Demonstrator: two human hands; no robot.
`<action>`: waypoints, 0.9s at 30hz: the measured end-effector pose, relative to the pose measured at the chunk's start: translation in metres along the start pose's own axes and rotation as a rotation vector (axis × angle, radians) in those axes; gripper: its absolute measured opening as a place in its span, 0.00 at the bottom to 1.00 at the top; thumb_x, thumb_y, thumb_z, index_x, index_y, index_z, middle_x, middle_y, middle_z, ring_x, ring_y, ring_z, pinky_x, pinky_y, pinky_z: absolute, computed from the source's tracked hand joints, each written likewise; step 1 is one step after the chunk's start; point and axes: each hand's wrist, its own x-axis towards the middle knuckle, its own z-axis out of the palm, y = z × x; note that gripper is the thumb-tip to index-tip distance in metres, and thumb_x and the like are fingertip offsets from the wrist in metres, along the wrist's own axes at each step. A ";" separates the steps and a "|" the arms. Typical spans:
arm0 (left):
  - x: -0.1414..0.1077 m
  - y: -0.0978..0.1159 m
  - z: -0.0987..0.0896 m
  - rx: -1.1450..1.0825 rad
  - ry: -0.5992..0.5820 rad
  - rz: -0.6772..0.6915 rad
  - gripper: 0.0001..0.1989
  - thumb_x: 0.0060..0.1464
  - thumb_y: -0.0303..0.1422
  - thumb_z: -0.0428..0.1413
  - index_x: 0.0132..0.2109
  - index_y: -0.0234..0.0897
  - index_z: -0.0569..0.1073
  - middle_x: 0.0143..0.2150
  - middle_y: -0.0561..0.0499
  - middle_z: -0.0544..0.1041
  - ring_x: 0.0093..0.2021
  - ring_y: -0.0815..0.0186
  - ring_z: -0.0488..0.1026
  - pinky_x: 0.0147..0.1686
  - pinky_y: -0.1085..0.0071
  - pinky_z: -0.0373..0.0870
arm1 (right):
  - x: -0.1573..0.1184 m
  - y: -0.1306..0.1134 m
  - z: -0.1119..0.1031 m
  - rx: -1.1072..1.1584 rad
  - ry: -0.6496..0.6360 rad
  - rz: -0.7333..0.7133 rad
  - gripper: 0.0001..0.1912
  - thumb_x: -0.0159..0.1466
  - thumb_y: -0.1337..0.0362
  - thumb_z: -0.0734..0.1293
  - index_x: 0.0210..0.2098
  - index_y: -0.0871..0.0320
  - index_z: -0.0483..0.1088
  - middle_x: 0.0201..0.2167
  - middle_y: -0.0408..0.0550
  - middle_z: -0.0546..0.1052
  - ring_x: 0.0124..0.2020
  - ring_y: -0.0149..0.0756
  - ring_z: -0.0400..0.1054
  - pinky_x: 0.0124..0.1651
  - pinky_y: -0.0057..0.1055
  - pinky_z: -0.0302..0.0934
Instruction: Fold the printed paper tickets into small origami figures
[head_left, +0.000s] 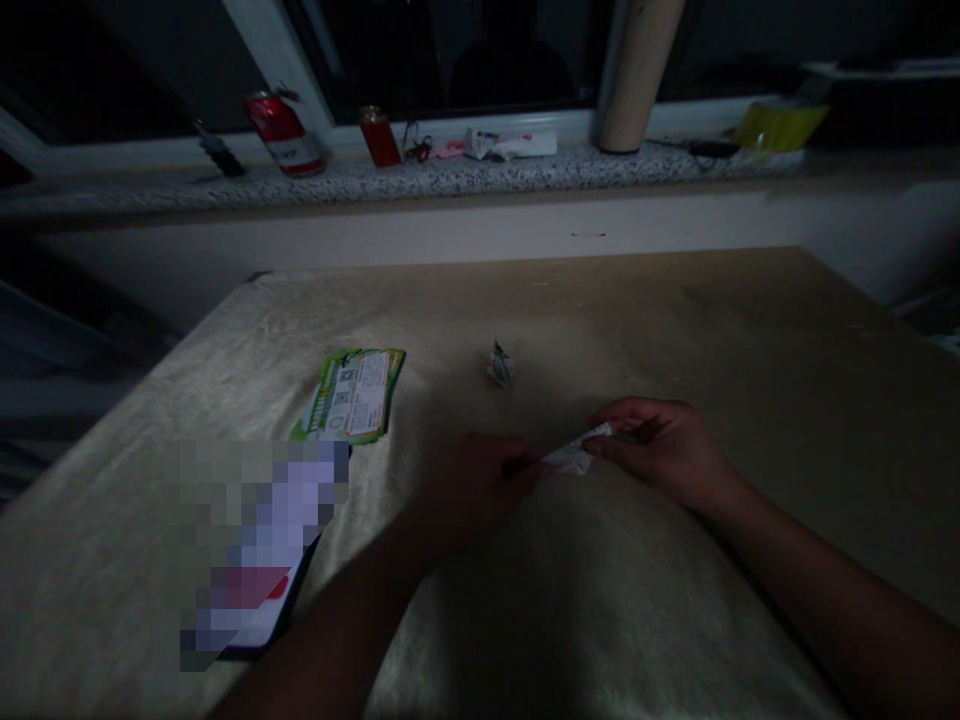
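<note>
A small folded piece of printed white paper (574,457) is stretched between my two hands, above the middle of the table. My left hand (487,485) pinches its left end, with the fingers mostly in shadow. At the upper right end, the thumb and fingers of my right hand (660,445) close on the paper. Farther back on the table sits a small folded paper piece (500,366), pointed at the top and apart from both hands.
Green printed leaflets (352,395) lie in a stack at the left, with a lit phone (262,615), partly blurred, nearer me. Along the granite windowsill (450,180) stand a red can (285,135), an orange-red jar (380,137), a cardboard tube (637,80) and a yellow item (780,125).
</note>
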 end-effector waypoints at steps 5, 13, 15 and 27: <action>0.000 0.000 0.006 -0.356 -0.049 -0.081 0.15 0.59 0.40 0.57 0.30 0.35 0.78 0.24 0.53 0.77 0.25 0.69 0.72 0.27 0.75 0.64 | 0.000 -0.003 0.002 0.067 0.046 0.010 0.08 0.54 0.57 0.79 0.29 0.54 0.82 0.27 0.46 0.84 0.26 0.36 0.78 0.32 0.32 0.74; -0.003 0.005 0.013 -0.423 -0.076 -0.099 0.18 0.63 0.44 0.54 0.35 0.35 0.78 0.25 0.52 0.79 0.25 0.68 0.75 0.27 0.75 0.68 | -0.005 -0.012 0.004 0.040 0.055 -0.015 0.10 0.54 0.55 0.79 0.28 0.54 0.81 0.26 0.47 0.84 0.26 0.38 0.78 0.30 0.33 0.74; -0.003 0.007 0.014 -0.430 -0.070 -0.091 0.19 0.64 0.44 0.52 0.32 0.35 0.77 0.24 0.52 0.78 0.24 0.69 0.75 0.27 0.75 0.69 | -0.004 -0.012 0.005 0.062 0.031 0.006 0.12 0.55 0.54 0.79 0.29 0.55 0.81 0.26 0.47 0.84 0.26 0.37 0.77 0.30 0.32 0.74; -0.001 0.014 0.026 -0.652 0.097 -0.025 0.17 0.65 0.42 0.52 0.35 0.34 0.77 0.22 0.53 0.76 0.22 0.69 0.72 0.26 0.74 0.70 | -0.006 -0.004 0.025 0.198 -0.166 0.113 0.15 0.54 0.54 0.79 0.29 0.58 0.76 0.24 0.42 0.78 0.25 0.31 0.70 0.29 0.28 0.64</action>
